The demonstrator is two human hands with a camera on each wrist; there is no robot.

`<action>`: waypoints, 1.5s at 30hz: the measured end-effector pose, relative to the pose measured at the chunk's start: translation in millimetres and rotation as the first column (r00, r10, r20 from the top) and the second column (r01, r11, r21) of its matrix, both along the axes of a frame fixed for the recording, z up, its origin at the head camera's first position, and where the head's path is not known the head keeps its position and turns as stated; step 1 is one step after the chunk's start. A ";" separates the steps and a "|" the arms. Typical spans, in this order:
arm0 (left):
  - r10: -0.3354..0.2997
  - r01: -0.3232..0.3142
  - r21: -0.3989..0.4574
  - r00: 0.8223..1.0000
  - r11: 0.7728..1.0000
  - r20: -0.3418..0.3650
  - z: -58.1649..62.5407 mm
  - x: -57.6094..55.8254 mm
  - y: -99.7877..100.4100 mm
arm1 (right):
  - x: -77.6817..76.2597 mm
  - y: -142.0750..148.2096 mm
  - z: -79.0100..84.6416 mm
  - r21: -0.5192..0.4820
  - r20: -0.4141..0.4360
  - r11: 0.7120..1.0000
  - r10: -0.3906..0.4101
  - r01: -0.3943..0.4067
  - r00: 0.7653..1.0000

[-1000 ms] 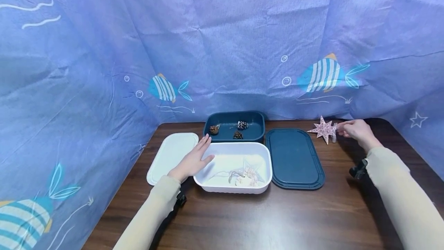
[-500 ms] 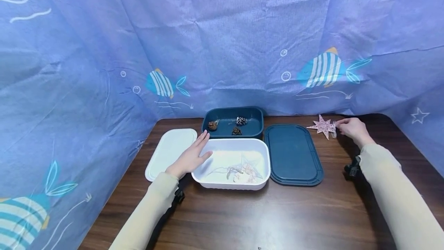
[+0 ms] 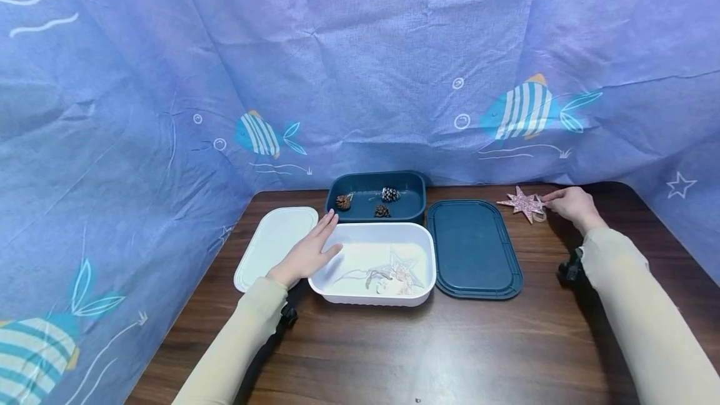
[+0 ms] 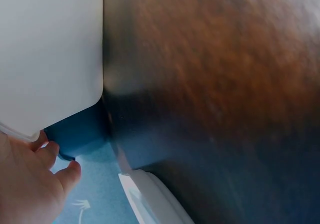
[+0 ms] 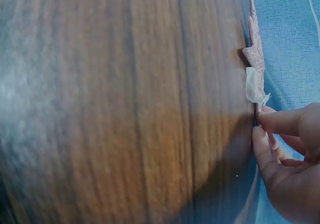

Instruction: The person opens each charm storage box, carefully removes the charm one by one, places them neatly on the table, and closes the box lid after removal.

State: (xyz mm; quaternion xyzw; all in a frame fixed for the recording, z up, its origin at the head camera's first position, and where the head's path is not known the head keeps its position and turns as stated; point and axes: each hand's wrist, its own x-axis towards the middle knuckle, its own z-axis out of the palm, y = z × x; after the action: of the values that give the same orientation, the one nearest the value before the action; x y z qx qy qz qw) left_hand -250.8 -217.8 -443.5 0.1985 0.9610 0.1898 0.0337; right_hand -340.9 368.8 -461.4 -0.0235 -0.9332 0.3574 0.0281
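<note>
At the table's far right, my right hand [image 3: 575, 206] pinches one end of a pink glittery star ornament [image 3: 524, 203] between thumb and fingers. A pale translucent ribbon [image 5: 251, 85] hangs on the star near the fingertips. My left hand [image 3: 306, 254] rests at the left rim of a white box [image 3: 371, 299], its fingers stretched out towards the back corner. Inside that box lie another star [image 3: 400, 267] and some pale, stringy decorations, hard to tell apart. In the left wrist view the white box hides part of the left hand's fingers.
Behind the white box stands a dark blue box [image 3: 416, 216] with three pine cones [image 3: 390, 194]. A white lid [image 3: 275, 245] lies to the left, a dark blue lid [image 3: 475, 249] to the right. A fish-patterned blue cloth [image 3: 382, 80] hangs along the table's back edge.
The head view has shifted slightly, so everything sits a little higher in it. The star's ribbon has swung a bit lower beside the right fingers. The left hand keeps its place on the rim.
</note>
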 end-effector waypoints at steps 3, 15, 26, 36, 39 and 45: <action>-0.001 0.001 -0.006 1.000 1.000 -0.005 1.7 -0.1 -0.5 | 0.3 -0.7 0.3 0.005 -0.001 1.000 -0.010 0.010 1.000; -0.003 0.003 -0.003 1.000 1.000 -0.029 4.4 1.7 -1.9 | 2.1 -5.0 -0.6 -0.032 -0.016 0.999 -0.005 0.004 1.000; -0.012 0.011 -0.011 1.000 1.000 -0.025 4.2 1.0 -0.6 | 7.2 -3.6 -3.2 -0.045 -0.021 0.998 -0.033 0.032 0.999; -0.015 0.014 -0.005 0.999 1.000 -0.034 3.2 1.0 -1.3 | 8.4 -4.2 15.1 0.002 -0.076 1.000 -0.025 0.026 0.997; -0.013 0.013 0.008 0.999 1.000 -0.032 3.9 1.6 -1.2 | 6.6 -4.2 22.4 -0.024 -0.092 1.000 0.005 -0.007 0.996; -0.009 0.009 0.004 1.000 1.000 -0.018 3.2 1.7 -0.7 | 3.8 -11.5 38.4 -0.138 -0.067 0.984 0.101 -0.110 0.993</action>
State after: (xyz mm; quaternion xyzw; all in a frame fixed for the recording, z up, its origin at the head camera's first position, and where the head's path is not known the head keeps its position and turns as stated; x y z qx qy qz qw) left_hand -249.0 -218.5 -440.3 0.2047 0.9600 0.1896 0.0255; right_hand -337.1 357.3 -423.0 0.0347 -0.9042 0.4243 0.0353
